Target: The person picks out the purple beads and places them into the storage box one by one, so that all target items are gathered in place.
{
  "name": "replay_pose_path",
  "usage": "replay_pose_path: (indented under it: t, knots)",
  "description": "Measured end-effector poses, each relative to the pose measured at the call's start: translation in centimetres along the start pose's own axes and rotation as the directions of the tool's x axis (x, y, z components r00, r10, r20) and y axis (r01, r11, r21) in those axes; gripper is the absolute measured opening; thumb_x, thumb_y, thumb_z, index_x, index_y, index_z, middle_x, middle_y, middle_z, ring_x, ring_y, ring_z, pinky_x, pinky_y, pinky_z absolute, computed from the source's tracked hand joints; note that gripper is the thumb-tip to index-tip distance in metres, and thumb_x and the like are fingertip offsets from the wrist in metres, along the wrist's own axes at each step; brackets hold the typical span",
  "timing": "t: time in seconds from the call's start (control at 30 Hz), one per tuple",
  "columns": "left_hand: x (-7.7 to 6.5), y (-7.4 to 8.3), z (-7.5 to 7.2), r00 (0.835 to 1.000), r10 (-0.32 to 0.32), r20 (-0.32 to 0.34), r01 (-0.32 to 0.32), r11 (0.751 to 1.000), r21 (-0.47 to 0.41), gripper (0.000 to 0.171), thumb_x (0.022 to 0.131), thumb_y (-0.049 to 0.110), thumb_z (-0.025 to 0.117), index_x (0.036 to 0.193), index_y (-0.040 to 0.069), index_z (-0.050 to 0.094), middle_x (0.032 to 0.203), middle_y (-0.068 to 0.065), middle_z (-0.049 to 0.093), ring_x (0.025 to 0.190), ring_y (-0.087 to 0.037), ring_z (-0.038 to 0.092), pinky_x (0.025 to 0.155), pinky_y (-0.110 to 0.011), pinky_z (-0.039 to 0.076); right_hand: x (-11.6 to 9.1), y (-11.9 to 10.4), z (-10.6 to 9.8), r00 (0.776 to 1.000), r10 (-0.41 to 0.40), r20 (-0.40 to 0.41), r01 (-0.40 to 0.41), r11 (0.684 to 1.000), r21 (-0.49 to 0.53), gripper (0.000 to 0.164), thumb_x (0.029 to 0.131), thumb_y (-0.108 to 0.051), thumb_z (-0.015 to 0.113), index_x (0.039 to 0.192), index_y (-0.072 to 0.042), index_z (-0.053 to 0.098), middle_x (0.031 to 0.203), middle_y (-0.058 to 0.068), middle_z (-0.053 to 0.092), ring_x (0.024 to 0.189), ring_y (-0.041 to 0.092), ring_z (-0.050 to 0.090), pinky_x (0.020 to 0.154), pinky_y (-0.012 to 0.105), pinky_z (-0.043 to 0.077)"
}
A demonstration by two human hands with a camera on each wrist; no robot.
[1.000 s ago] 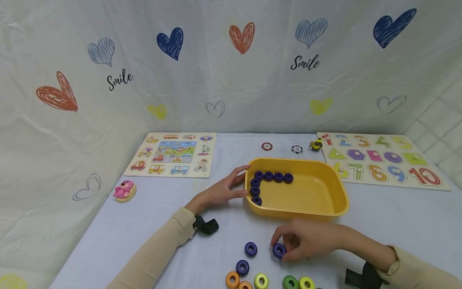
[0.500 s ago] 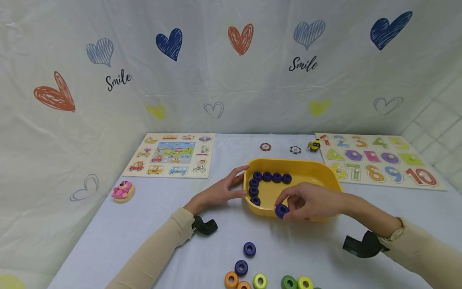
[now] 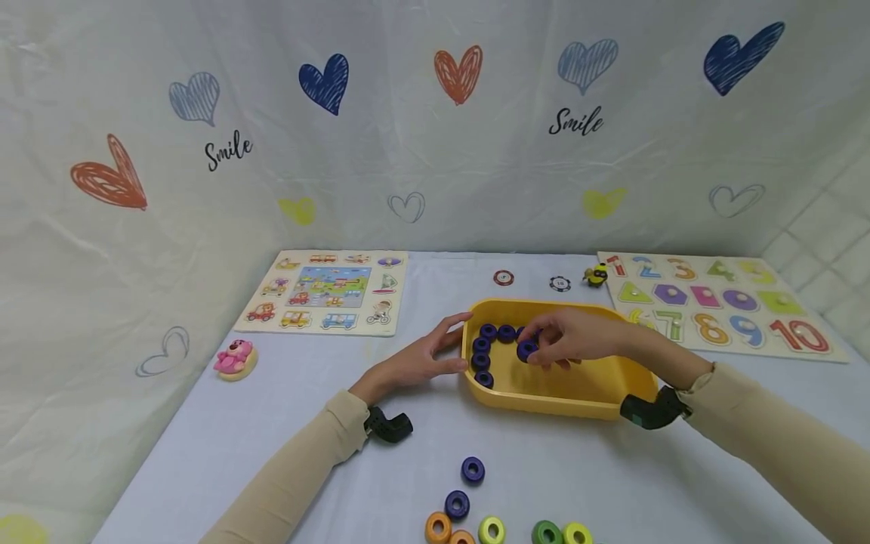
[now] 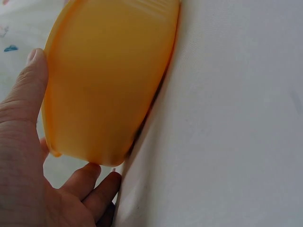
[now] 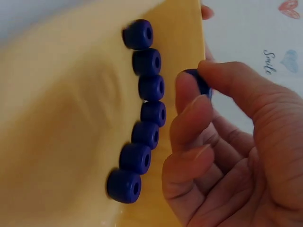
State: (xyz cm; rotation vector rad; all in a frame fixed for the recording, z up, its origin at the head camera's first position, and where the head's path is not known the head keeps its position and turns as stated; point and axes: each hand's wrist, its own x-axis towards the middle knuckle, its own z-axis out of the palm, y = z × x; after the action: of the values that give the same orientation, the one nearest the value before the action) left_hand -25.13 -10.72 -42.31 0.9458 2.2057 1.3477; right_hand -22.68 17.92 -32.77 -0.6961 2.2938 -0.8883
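A yellow plastic tray (image 3: pixel 560 404) stands on the white tabletop in the head view. My left hand (image 3: pixel 412 363) touches the tray's left end, fingers and thumb spread along it; the left wrist view shows the thumb (image 4: pixel 34 80) against the tray's edge. Over the tray, my right hand (image 3: pixel 581 334) pinches a dark blue ring-shaped bead (image 3: pixel 526 350) between thumb and fingertips. Inside, several matching blue beads (image 5: pixel 151 88) form a touching row along the walls, bending at a corner. The right hand partly hides that row in the head view.
Two blue beads (image 3: pixel 473 470) lie on the table in front of the tray, near orange beads (image 3: pixel 438 527), a yellow-green bead (image 3: pixel 492 530) and a green bead (image 3: pixel 547 533). Puzzle boards (image 3: pixel 333 291) flank the back. A pink bear figure (image 3: pixel 235 358) sits at left.
My right hand has carried the pinched blue bead from the table in front, over the tray's near rim, to above the tray's inside. The left hand has stayed at the tray's left end.
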Motion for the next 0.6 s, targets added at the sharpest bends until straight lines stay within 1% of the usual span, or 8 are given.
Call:
replay_pose_path:
  t: [0.07,0.1,0.2,0.3,0.33,0.43,0.6]
  knots:
    - [0.0,0.0,0.0,1.0,0.002,0.001,-0.002,1.0,-0.002,0.074,0.079,0.056,0.059,0.137,0.049,0.014,0.143,0.01,0.029,0.13,-0.005,0.025,0.105,-0.045,0.016,0.7,0.3,-0.3,1.0,-0.001,0.005,0.001,1.0,-0.006,0.041,0.082,-0.029,0.066,0.114,-0.005,0.054,0.072,0.016,0.061,0.057,0.038,0.05,0.045,0.023,0.039]
    - [-0.1,0.5,-0.1,1.0,0.003,0.007,-0.003,1.0,-0.003,0.075,0.079,0.055,0.059,0.138,0.047,0.014,0.143,0.008,0.028,0.131,-0.007,0.024,0.105,-0.045,0.016,1.0,0.4,-0.5,1.0,-0.002,0.007,0.002,1.0,-0.009,0.041,0.082,-0.029,0.066,0.114,-0.005,0.055,0.072,0.016,0.061,0.057,0.038,0.051,0.045,0.023,0.039]
    - [-0.1,0.4,-0.2,1.0,0.009,0.008,-0.009,1.0,-0.007,0.075,0.079,0.055,0.058,0.139,0.046,0.013,0.143,0.008,0.028,0.131,-0.007,0.023,0.105,-0.045,0.015,2.1,0.6,-0.9,1.0,0.004,0.008,-0.004,1.0,-0.029,0.04,0.082,-0.029,0.066,0.113,-0.006,0.056,0.072,0.016,0.062,0.057,0.034,0.052,0.046,0.024,0.04]
    - [-0.1,0.3,-0.2,1.0,0.011,0.013,-0.011,1.0,-0.017,0.076,0.079,0.055,0.059,0.139,0.045,0.013,0.143,0.007,0.028,0.131,-0.008,0.023,0.105,-0.045,0.015,3.1,0.9,-1.1,1.0,0.01,0.0,-0.01,0.999,-0.045,0.039,0.082,-0.028,0.066,0.113,-0.006,0.056,0.071,0.014,0.062,0.055,0.026,0.053,0.047,0.026,0.041]
    - [0.0,-0.1,-0.1,1.0,0.013,0.01,-0.013,1.0,-0.018,0.075,0.079,0.056,0.058,0.138,0.047,0.013,0.143,0.008,0.028,0.131,-0.007,0.024,0.105,-0.045,0.015,3.4,1.1,-1.1,1.0,0.01,0.001,-0.01,0.999,-0.048,0.039,0.082,-0.027,0.066,0.113,-0.005,0.056,0.07,0.013,0.062,0.055,0.024,0.053,0.047,0.026,0.042]
    - [0.1,-0.1,0.0,1.0,0.009,0.016,-0.009,1.0,-0.021,0.076,0.079,0.056,0.059,0.138,0.046,0.013,0.144,0.006,0.028,0.131,-0.009,0.024,0.105,-0.045,0.016,4.0,1.5,-0.9,1.0,0.008,0.002,-0.008,0.998,-0.055,0.039,0.082,-0.027,0.067,0.112,-0.005,0.056,0.066,0.01,0.06,0.052,0.02,0.051,0.048,0.026,0.042]
    - [-0.1,0.1,-0.1,1.0,0.004,0.004,-0.004,1.0,-0.002,0.075,0.078,0.057,0.058,0.138,0.047,0.013,0.143,0.008,0.028,0.13,-0.006,0.025,0.105,-0.045,0.016,5.1,1.6,-0.6,1.0,-0.005,0.003,0.005,0.995,-0.096,0.038,0.08,-0.027,0.069,0.11,-0.006,0.059,0.066,0.007,0.059,0.053,0.021,0.052,0.048,0.025,0.042]
